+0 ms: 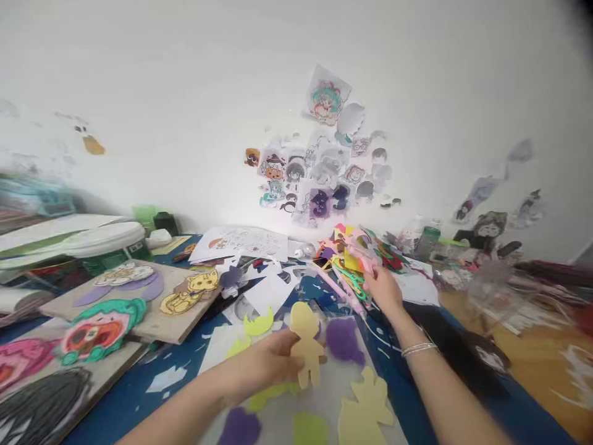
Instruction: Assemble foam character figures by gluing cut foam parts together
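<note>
My left hand (273, 358) pinches a pale yellow doll-shaped felt cutout (306, 343), upright above a pale sheet (215, 349). Around it lie a purple felt piece (343, 340), a lime-green piece (259, 322), another purple piece (239, 426) and a larger pale yellow cutout (365, 408). Farther off, my right hand (383, 287) reaches to a heap of coloured scraps (349, 262). Its fingers are closed around a pink handle-like thing (367, 258) whose kind I cannot make out. Just left of that hand lies a long pink tool (336, 284), near a white cord.
Boards (178, 327) with coloured character cutouts stand at left, beside a white-lidded tub (106, 238). Drawn-on papers (241, 242) and white scraps (271, 290) lie at the back, below a wall with drawings. Bottles (428, 240) and a black sheet (456, 349) are at right.
</note>
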### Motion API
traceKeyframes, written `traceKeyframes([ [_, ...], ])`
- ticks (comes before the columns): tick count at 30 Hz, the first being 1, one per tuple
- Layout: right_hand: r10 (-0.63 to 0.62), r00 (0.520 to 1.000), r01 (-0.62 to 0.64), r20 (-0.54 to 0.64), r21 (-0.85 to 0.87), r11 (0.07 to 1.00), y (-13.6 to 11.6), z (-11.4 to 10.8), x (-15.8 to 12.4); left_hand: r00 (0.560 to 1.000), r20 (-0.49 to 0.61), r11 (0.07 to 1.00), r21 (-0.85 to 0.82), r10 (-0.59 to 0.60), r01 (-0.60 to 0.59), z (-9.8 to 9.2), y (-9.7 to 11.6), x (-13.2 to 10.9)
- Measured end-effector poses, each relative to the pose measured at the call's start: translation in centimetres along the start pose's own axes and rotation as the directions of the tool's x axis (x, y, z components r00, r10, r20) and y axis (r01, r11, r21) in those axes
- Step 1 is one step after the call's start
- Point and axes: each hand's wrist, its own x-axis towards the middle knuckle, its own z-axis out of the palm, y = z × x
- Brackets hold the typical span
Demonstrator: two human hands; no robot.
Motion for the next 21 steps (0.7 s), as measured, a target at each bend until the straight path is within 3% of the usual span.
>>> traceKeyframes([
  [4, -0.004, 1.0, 0.004, 0.0, 0.009, 1.0, -0.2, 0.0, 0.0, 0.995, 0.099, 0.997, 0.07, 0.03, -0.037, 0.9, 0.4, 0.1],
  [11, 0.023, 1.0, -0.022, -0.015, 0.042, 0.999, -0.6, 0.0, -0.2, 0.979, -0.063, 0.963, 0.179, -0.193, 0.202, 0.4, -0.8, 0.0],
  [16, 0.055, 0.996, -0.049, -0.064, 0.096, 0.994, -0.7, -0.2, -0.2, 0.985, 0.007, 0.942, 0.293, -0.172, 0.162, 0.7, -0.5, -0.6],
  [19, 0.067, 0.994, -0.054, -0.092, 0.131, 0.99, -0.7, -0.4, -0.3, 0.992, -0.103, 0.864, 0.49, -0.077, 0.118, 1.3, 0.5, -0.7],
  [21, 0.071, 0.992, -0.055, -0.102, 0.153, 0.987, -0.8, -0.5, -0.3, 0.976, -0.209, 0.719, 0.687, 0.06, 0.103, 1.1, 1.2, -0.6],
])
